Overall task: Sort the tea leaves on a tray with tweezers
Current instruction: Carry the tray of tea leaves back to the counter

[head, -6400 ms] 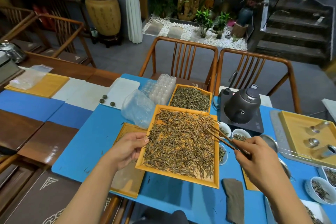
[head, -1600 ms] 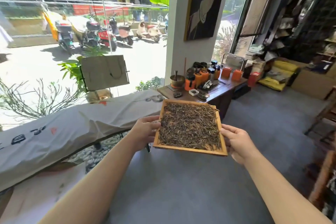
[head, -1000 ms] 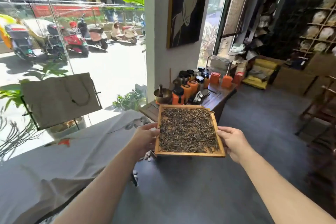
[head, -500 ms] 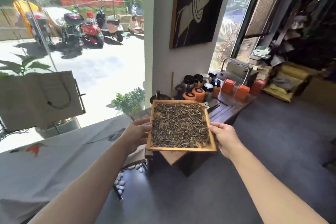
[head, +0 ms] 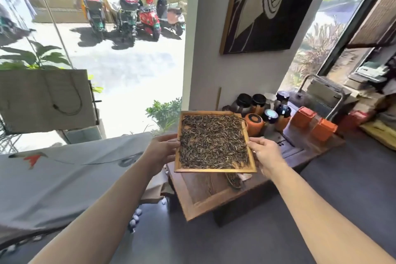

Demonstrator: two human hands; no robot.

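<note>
Head view shows both hands gripping 1 wooden tray [head: 214,170] held up in the air. Left hand [head: 161,152] clasps the tray's left edge near the middle, thumb on top of the rim and the other fingers hidden beneath. Right hand [head: 264,154] clasps the right edge, thumb on the rim, fingers curled under. Both forearms are bare. The tray sits nearly level, tipped slightly toward the camera, and a thick layer of dark, thin tea leaves [head: 213,141] covers almost its whole floor, with a few bare patches near the left side.

Below the tray stands a low wooden desk [head: 201,195]; the tray hovers over its near left part without touching it. Under the tray's near right corner a small dish of leaves [head: 233,180] lies on the desk. Along the desk's far edge stand several dark-lidded jars [head: 258,102] and orange tins [head: 303,117], crowded together. A dark framed picture [head: 270,6] hangs on the wall above them. At left, grey cloth [head: 64,178] covers a long surface beneath a window, with parked scooters [head: 147,19] outside.
</note>
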